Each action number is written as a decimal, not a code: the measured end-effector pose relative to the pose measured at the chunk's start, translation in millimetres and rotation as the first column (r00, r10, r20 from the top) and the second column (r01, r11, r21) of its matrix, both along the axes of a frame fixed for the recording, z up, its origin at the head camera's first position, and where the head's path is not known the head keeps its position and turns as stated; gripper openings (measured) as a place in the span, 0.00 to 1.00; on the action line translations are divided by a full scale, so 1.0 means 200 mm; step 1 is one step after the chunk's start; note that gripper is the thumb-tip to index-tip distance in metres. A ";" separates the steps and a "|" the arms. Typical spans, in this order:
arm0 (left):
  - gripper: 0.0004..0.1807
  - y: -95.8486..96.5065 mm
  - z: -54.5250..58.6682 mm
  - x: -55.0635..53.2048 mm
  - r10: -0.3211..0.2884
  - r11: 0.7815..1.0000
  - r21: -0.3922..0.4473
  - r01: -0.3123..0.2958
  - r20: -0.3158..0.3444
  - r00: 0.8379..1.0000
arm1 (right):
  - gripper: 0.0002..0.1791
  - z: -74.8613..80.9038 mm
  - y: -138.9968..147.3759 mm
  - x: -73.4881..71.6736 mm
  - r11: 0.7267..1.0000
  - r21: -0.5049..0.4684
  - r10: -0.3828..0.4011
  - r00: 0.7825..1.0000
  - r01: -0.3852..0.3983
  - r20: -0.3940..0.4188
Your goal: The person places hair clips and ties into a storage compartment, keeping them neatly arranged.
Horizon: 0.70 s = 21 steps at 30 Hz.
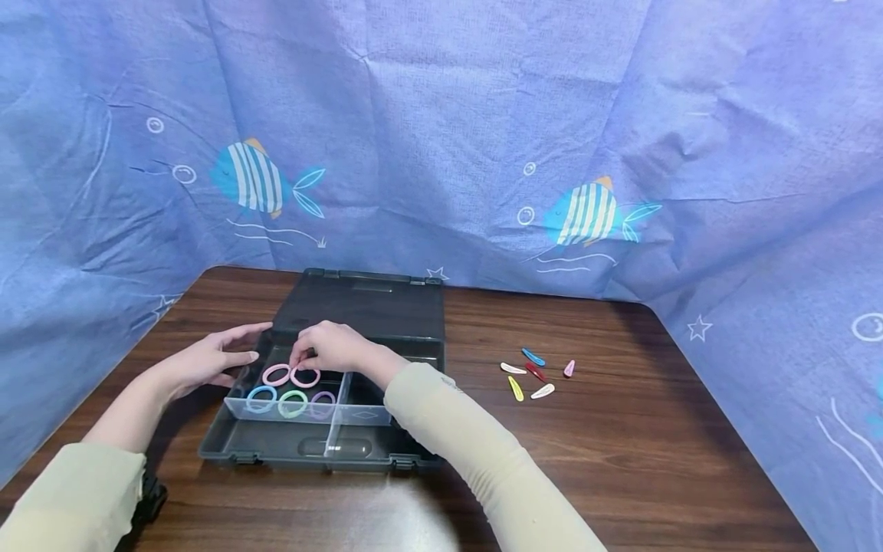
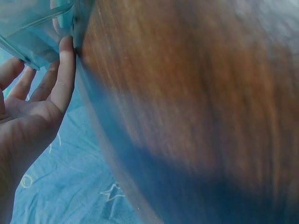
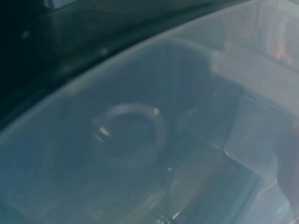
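Observation:
A dark translucent storage box [image 1: 276,441] lies on the table with its lid folded back. Inside its left compartment lie a blue hair tie [image 1: 261,399], a green hair tie [image 1: 293,404], a purple hair tie [image 1: 323,405] and a pink hair tie [image 1: 276,375]. Reaching over the box, my right hand [image 1: 334,349] pinches another pink hair tie [image 1: 306,378] at its rim, right beside the first pink one. My left hand [image 1: 200,359], fingers spread, rests at the box's left side; in the left wrist view its fingertips [image 2: 67,44] touch the wall.
Several snap hair clips [image 1: 534,372] in blue, red, yellow, white and pink lie on the table right of the box. Clear dividers [image 1: 359,415] split the box into compartments. A blue fish-print cloth [image 1: 441,153] hangs behind the wooden table [image 1: 621,445].

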<state>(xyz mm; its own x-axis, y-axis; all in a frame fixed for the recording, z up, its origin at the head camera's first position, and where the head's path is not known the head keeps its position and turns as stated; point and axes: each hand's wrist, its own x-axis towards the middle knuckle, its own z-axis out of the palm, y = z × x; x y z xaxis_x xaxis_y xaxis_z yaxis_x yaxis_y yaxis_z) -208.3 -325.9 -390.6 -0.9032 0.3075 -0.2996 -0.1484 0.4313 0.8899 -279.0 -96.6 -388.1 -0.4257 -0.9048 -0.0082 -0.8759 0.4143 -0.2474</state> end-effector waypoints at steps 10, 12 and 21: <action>0.36 0.01 0.01 -0.01 -0.013 1.000 -0.007 0.013 -0.016 1.000 | 0.06 0.00 -0.01 0.00 0.997 0.078 -0.025 0.999 0.027 -0.032; 0.36 0.01 0.01 0.00 -0.012 1.000 -0.010 0.012 -0.019 1.000 | 0.06 0.00 -0.01 0.00 0.997 0.066 -0.026 0.999 0.028 -0.031; 0.37 0.00 0.00 0.01 -0.007 1.000 -0.026 0.007 -0.005 1.000 | 0.08 0.00 0.00 0.01 1.000 0.017 -0.021 1.000 0.021 -0.002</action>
<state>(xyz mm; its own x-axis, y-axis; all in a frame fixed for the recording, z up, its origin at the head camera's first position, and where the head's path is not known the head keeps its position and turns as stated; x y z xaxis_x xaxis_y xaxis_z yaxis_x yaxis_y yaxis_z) -205.6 -326.7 -390.3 -0.9027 0.3061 -0.3025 -0.1403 0.4551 0.8793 -276.7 -95.8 -388.0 -0.4449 -0.8953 -0.0223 -0.8674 0.4369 -0.2383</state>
